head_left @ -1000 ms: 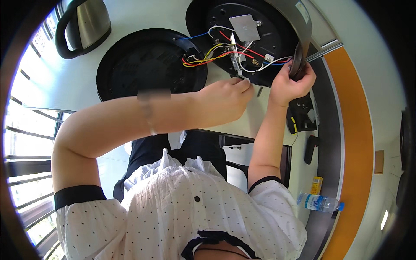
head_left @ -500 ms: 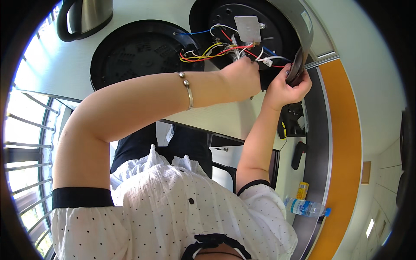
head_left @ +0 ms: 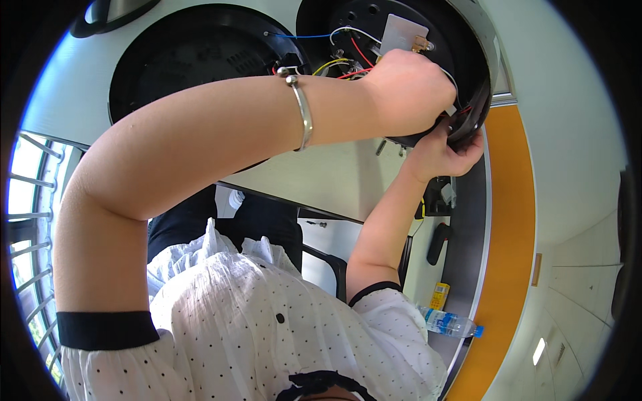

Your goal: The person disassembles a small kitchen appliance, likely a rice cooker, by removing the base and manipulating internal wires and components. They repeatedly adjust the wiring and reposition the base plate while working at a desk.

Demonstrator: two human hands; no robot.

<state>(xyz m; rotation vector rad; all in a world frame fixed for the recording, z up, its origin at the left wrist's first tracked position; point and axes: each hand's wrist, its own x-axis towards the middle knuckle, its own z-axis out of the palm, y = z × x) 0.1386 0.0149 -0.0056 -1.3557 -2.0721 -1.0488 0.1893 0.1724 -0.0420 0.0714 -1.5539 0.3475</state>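
A round black appliance housing (head_left: pixel 461 33) with a metal outer wall lies tilted at the top right. Inside it are a square metal plate (head_left: pixel 403 35) and red, yellow and white wires. My left hand (head_left: pixel 416 93) is closed over the wiring, near the inner wall; its fingertips are hidden. Beside that hand shows a small white connector (head_left: pixel 452 109). Gripping the near right rim of the housing is my right hand (head_left: pixel 438 155), thumb inside, fingers curled around it. A black round base (head_left: pixel 174 43) rests at the left, joined to the housing by a blue wire (head_left: pixel 297 35) and others.
A metal kettle (head_left: pixel 124 10) with a black handle stands at the top left. Along the right lie a black elongated object (head_left: pixel 438 244), a yellow box (head_left: pixel 439 296) and a water bottle (head_left: pixel 451 325). An orange panel edge (head_left: pixel 511 200) runs beyond them. Window bars are at far left.
My left hand has moved right across the wires, up to the inner wall by my right hand. The right hand keeps its grip on the rim. The whole view has shifted somewhat.
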